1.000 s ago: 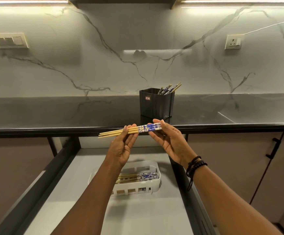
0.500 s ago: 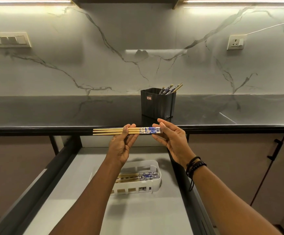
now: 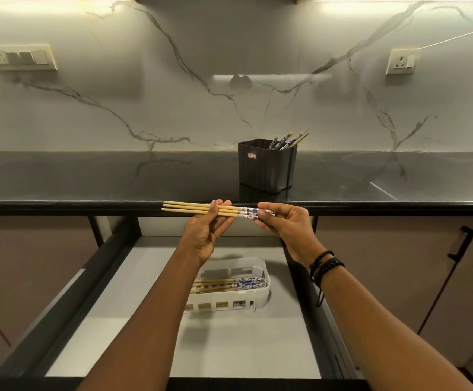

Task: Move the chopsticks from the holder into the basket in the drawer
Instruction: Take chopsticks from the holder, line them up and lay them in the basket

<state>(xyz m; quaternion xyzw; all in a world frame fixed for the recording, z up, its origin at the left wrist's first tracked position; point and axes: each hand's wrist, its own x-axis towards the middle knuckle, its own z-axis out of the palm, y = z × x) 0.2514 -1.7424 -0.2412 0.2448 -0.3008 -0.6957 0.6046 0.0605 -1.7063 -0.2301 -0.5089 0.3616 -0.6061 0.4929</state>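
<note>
Counter edge [image 3: 88, 206] behind chopsticks [image 3: 193, 208], drawer [image 3: 243, 348] beneath.

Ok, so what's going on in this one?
A person holds a bundle of chopsticks level in both hands over the open drawer, just in front of the counter edge. The left hand pinches the plain wooden part, the right hand the blue-patterned ends. The white basket in the drawer already has several chopsticks lying in it, and other chopsticks stand in the black holder on the counter.
</note>
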